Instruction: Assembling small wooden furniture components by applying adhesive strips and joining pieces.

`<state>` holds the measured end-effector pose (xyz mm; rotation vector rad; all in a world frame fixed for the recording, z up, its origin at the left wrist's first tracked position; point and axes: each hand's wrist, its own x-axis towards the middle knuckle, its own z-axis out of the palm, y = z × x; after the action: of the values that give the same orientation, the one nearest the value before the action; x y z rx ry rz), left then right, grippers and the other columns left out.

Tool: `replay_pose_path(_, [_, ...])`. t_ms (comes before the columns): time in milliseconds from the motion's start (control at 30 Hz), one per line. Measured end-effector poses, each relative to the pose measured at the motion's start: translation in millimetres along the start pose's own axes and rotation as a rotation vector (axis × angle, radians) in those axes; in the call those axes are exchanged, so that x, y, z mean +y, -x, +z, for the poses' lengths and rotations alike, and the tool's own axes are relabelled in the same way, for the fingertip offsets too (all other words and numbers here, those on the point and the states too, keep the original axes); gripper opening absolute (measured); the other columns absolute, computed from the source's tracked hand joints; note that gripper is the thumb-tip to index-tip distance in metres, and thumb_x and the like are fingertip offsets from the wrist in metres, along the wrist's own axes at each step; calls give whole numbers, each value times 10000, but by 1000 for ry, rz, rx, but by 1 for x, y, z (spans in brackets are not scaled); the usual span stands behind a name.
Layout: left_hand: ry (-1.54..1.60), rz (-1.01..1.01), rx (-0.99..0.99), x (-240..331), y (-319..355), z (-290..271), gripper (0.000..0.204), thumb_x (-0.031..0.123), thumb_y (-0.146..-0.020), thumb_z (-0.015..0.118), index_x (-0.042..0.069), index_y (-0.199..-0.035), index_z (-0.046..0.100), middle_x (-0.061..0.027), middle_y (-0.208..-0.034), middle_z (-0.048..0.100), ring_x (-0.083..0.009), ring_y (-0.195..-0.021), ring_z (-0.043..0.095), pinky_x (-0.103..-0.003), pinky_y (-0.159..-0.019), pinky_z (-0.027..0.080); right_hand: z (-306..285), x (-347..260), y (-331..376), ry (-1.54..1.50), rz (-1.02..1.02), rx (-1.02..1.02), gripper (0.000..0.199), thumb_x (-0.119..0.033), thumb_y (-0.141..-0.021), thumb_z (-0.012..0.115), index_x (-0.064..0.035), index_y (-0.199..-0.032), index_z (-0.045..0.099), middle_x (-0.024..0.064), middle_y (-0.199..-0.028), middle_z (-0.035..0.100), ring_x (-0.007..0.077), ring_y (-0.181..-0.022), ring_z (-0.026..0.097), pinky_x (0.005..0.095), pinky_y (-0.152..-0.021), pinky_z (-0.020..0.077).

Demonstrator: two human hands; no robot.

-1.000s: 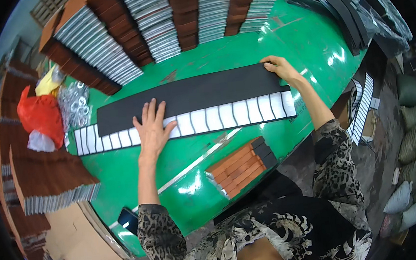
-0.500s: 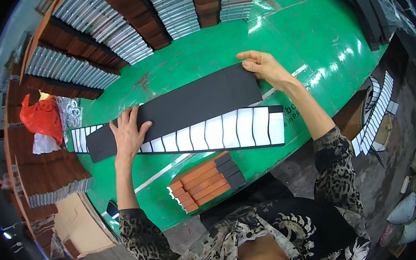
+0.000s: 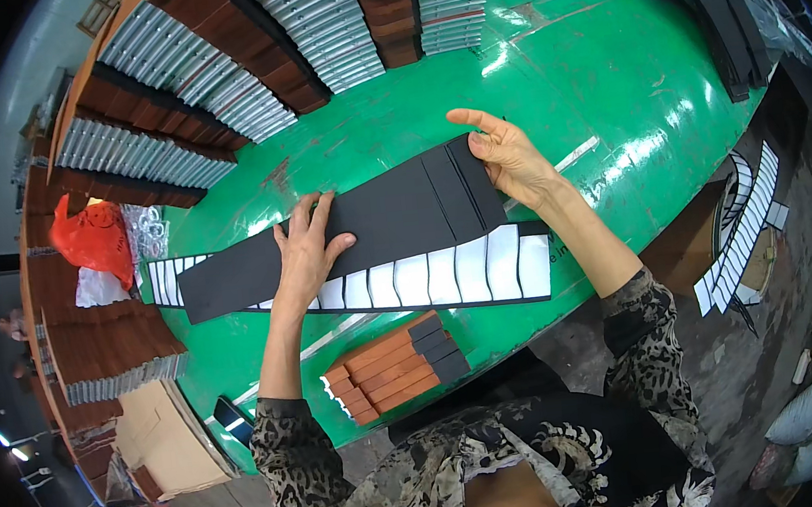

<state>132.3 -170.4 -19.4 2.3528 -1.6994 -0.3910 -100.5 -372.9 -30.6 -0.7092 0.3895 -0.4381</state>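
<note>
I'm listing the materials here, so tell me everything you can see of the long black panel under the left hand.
The black panel is long, narrow and smooth-looking, perhaps board or foam. Crosswise lines, like creases or grooves, mark its right end. It slants, its right end higher in the picture, partly covering a white strip with dark cross lines on the green table. The left hand rests spread on it; the right hand touches its far right corner.

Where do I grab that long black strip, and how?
Probably pinch the long black strip by its short right end, coming from the right: it's flat and thin, so its edge suits finger and thumb. The right hand holds it there; the left hand spreads on top.
</note>
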Motion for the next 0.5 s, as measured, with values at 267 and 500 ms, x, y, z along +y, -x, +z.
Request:
replay_pose_path(267, [-116,65,184,-21,15,-2,586,343,-772,657,123,-1280,463,-100,-1251,473,-249,-1165,456,-524,-945,301,-36,23,-15,340,-142,352,342,-103,-843,628,-34,-1171,563,-4,-945,593,48,-832,519,180,-713,415])
replay_pose_path(500, [-210,-82,249,-83,80,-6,537,310,-830,614,123,-1298,430,-140,-1329,409,-300,-1238,396,-648,-940,285,-87,6,-8,544,-293,467,312,-78,-898,565,21,-1192,530,53,-1043,577,107,-952,533,233,-860,417])
